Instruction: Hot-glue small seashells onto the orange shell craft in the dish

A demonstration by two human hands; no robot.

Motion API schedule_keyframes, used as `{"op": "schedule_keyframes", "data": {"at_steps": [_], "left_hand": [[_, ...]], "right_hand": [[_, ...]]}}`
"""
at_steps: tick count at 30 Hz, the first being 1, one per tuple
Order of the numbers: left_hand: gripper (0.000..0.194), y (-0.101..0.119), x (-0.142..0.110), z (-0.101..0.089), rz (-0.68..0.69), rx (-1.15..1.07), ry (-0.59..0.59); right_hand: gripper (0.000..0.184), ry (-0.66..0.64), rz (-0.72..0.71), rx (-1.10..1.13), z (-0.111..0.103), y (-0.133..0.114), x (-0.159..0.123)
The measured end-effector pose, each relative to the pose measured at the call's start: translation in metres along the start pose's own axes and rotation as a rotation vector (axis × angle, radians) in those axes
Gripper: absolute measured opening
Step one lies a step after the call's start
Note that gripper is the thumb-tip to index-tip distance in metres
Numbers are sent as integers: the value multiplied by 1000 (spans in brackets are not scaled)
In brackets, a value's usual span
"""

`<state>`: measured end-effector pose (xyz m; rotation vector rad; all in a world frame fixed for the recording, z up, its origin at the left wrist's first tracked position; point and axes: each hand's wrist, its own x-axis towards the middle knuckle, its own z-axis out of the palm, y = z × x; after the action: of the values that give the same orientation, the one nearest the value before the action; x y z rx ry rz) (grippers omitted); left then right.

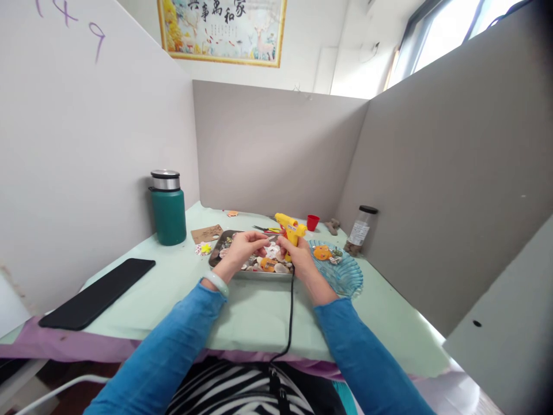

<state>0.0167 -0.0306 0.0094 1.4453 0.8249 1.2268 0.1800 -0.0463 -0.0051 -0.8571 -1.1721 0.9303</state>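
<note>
In the head view, my right hand (301, 260) is wrapped round the grip of a yellow glue gun (292, 228), held upright with its black cord running down to the table edge. My left hand (245, 248) is closed in a pinch close to the right fingertips. A small pale sliver shows between the two hands, too small to name. Both hands hover above a metal tray (254, 276) filled with stones, shells and an orange piece (268, 264). The hands hide part of the tray.
To the right lies a blue scalloped plate (348, 279) bearing an orange piece and small bits. A red cup (313, 222), yellow-handled pliers (271, 230) and a jar (362, 231) stand or lie farther back. At left are a green bottle (168, 216) and black mat (101, 292). Partitions enclose the table.
</note>
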Motion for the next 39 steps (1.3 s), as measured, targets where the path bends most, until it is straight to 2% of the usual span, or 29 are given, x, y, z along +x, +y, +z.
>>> {"op": "schedule_keyframes", "data": {"at_steps": [7,10,13,17,22,39], "left_hand": [[38,0,5,-10,60,-113,92],[40,0,7,-13,77,-151,138],[40,0,9,-15,74,-184,163],[40,-2,10,-17,63,-246,145],[38,-1,9,-17,49,-340,109],[36,1,8,-13,59,-422,136]], "right_hand": [[34,-223,40,11,-3,-11,-6],[33,-265,60,-36,-2,-14,-10],[40,-277,73,-52,0,-16,-13],[38,-309,72,-27,0,-15,-14],[36,-269,81,-64,1,-12,-15],[37,-265,56,-91,1,-14,-16]]}}
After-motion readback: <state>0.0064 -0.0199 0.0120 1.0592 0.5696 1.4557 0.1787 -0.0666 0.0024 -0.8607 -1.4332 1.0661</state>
